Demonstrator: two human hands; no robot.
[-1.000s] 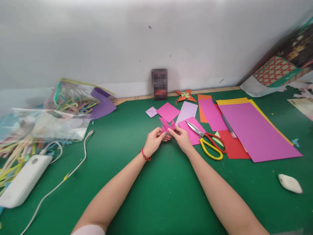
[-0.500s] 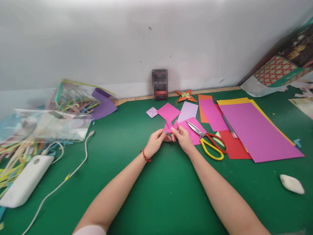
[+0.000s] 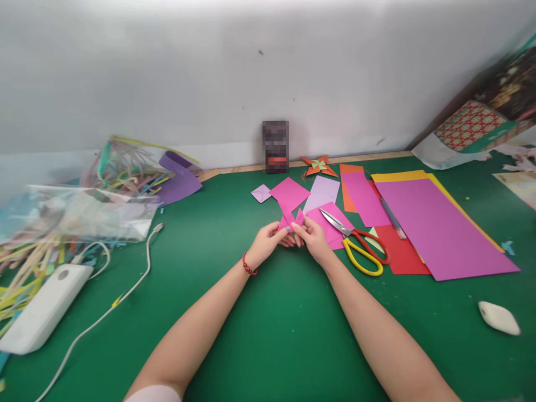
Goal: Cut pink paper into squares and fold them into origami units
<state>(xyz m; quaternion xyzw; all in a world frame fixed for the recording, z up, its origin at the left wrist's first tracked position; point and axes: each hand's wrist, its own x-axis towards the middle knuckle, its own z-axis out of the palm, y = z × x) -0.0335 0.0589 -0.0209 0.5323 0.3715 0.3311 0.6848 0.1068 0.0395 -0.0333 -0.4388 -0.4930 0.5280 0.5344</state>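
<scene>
Between my two hands is a small piece of folded pink paper point(image 3: 286, 221), its pointed corners sticking up. My left hand point(image 3: 268, 241), with a red bracelet at the wrist, pinches its left side. The right side is pinched by my right hand point(image 3: 313, 239), thumb on top. Some of the fingers behind the paper are hidden. Just beyond lies a flat pink paper square point(image 3: 290, 192), with a small folded lilac paper point(image 3: 261, 194) to its left. Scissors point(image 3: 363, 250) with red and yellow handles lie right of my right hand, partly over another pink sheet point(image 3: 330, 234).
On the right are a large purple sheet point(image 3: 446, 229), red paper point(image 3: 402, 254), a pen point(image 3: 392, 218) and a white oval object point(image 3: 499, 318). A white power bank point(image 3: 46, 310), a cable point(image 3: 113, 304) and paper strips point(image 3: 25, 262) lie left. An orange paper star point(image 3: 319, 166) lies near the wall.
The folded pink paper has turned slightly and its upright corners stand further apart. My thumbs have shifted a little along it. The whole view has moved slightly.
</scene>
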